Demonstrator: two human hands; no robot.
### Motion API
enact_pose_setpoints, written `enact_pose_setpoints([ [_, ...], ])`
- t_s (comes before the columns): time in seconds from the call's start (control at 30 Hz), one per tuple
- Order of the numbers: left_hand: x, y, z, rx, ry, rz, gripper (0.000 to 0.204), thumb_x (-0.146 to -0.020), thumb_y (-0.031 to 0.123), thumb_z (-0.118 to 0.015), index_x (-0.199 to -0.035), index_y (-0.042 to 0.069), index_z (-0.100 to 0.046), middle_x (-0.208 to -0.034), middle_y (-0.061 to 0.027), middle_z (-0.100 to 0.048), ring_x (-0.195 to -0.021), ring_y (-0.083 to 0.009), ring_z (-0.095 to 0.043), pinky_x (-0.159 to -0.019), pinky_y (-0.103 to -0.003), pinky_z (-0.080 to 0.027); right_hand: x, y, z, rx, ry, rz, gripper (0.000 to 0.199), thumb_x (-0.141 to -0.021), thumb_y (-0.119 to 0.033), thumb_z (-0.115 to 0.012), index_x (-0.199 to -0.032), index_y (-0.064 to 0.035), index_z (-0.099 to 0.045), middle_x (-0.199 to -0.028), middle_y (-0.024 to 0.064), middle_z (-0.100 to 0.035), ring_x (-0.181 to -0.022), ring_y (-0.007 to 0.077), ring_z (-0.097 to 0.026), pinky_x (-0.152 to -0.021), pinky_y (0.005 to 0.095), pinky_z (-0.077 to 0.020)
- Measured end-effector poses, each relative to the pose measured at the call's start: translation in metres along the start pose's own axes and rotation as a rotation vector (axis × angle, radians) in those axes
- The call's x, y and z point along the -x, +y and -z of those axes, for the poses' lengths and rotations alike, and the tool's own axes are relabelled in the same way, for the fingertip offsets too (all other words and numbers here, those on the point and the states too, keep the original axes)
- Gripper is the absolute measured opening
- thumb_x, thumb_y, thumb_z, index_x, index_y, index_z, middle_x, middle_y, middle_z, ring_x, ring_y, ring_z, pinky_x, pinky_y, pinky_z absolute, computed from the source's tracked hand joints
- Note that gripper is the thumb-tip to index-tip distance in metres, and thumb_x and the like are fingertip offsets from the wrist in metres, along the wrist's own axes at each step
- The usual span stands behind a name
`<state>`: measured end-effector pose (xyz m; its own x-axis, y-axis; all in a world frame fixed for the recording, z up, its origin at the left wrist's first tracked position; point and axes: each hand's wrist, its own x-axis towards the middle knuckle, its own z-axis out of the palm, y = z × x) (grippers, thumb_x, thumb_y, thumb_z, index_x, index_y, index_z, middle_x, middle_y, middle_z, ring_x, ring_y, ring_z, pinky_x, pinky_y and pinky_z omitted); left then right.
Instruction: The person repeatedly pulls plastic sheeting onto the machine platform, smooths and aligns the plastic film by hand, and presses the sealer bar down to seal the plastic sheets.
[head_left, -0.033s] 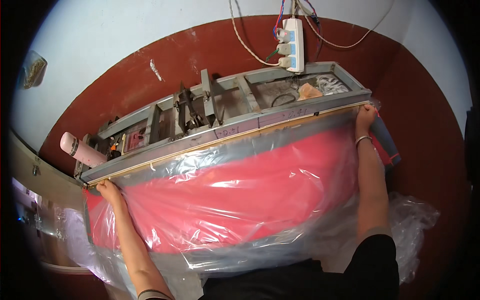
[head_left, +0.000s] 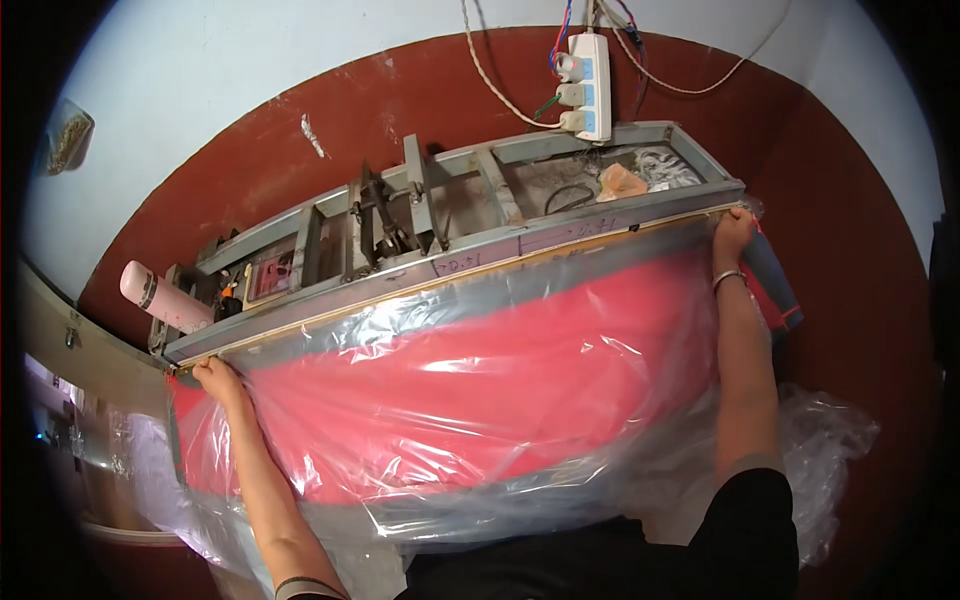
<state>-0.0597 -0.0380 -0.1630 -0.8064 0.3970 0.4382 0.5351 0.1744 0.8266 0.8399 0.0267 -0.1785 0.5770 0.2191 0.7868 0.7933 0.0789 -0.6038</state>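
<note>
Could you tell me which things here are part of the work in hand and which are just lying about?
In hand:
left hand and right hand, each holding an end of the clear plastic bag
red bundle inside the bag
long grey machine at the bag's edge

Lying about:
pink bottle
power strip
crumpled plastic

Packing workshop, metal sealing machine (head_left: 440, 215), plastic film (head_left: 500, 400)

Clear plastic bag (head_left: 470, 400) over flat red contents filled centre frame, wide and crinkled. More clear plastic (head_left: 830, 450) bunched lower right. Small clear packet (head_left: 66, 135) hung upper left.
</note>
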Motion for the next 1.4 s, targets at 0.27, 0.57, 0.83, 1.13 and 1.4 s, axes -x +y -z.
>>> enact_pose_setpoints([
  [0.27, 0.015, 0.026, 0.013, 0.269, -0.201, -0.001, 0.013, -0.083, 0.013, -0.047, -0.088, 0.001, -0.045, -0.074, -0.0057, -0.050, -0.060, -0.0122, -0.046, -0.056, -0.024, -0.040, -0.002, -0.054, 0.009, -0.134, -0.019, -0.350, 0.013, -0.083, -0.010, -0.050, -0.090, 0.0007, -0.053, -0.084, 0.0106, -0.057, -0.076, 0.0194, -0.053, -0.070, 0.0296, -0.0437],
  [0.57, 0.047, 0.078, 0.146, 0.637, -0.293, -0.261, 0.008, -0.085, 0.002, -0.051, -0.089, 0.007, -0.046, -0.077, 0.0042, -0.042, -0.069, -0.0027, -0.039, -0.060, -0.016, -0.033, 0.105, -0.364, 0.035, -0.360, -0.727, 0.783, 0.016, -0.077, -0.010, -0.062, -0.089, -0.0026, -0.055, -0.076, 0.0011, -0.053, -0.067, 0.0089, -0.047, -0.061, 0.0219, -0.0387],
  [0.83, 0.048, 0.032, 0.187, -0.462, -0.298, -0.466, 0.027, -0.076, 0.014, -0.062, -0.097, -0.001, -0.052, -0.095, -0.0129, -0.057, -0.088, -0.0256, -0.055, -0.078, -0.032, -0.043, 0.136, -0.329, 0.085, -0.551, -1.521, -0.076, 0.011, -0.067, -0.005, -0.066, -0.062, -0.0013, -0.057, -0.054, -0.0043, -0.047, -0.053, 0.0033, -0.041, -0.047, 0.0200, -0.0323],
  [1.13, 0.207, 0.094, 0.180, -0.477, -1.008, -0.790, 0.070, -0.078, 0.043, -0.055, -0.130, 0.003, -0.032, -0.137, -0.0189, -0.028, -0.128, -0.0343, -0.022, -0.102, -0.050, -0.018, 0.020, -0.092, 0.208, -0.032, -1.152, -0.222, 0.019, -0.072, -0.006, -0.063, -0.058, -0.0052, -0.050, -0.052, -0.0075, -0.037, -0.048, 0.0021, -0.032, -0.042, 0.0206, -0.0221],
  [1.4, 0.207, 0.125, 0.134, -0.413, -1.004, -0.817, 0.078, -0.079, 0.051, -0.051, -0.132, 0.000, -0.027, -0.139, -0.0177, -0.025, -0.130, -0.0328, -0.019, -0.103, -0.049, -0.017, 0.004, -0.027, 0.232, -0.055, -1.018, -0.167, 0.022, -0.076, -0.008, -0.061, -0.060, -0.0061, -0.047, -0.055, -0.0077, -0.036, -0.052, 0.0016, -0.031, -0.046, 0.0192, -0.0237],
])
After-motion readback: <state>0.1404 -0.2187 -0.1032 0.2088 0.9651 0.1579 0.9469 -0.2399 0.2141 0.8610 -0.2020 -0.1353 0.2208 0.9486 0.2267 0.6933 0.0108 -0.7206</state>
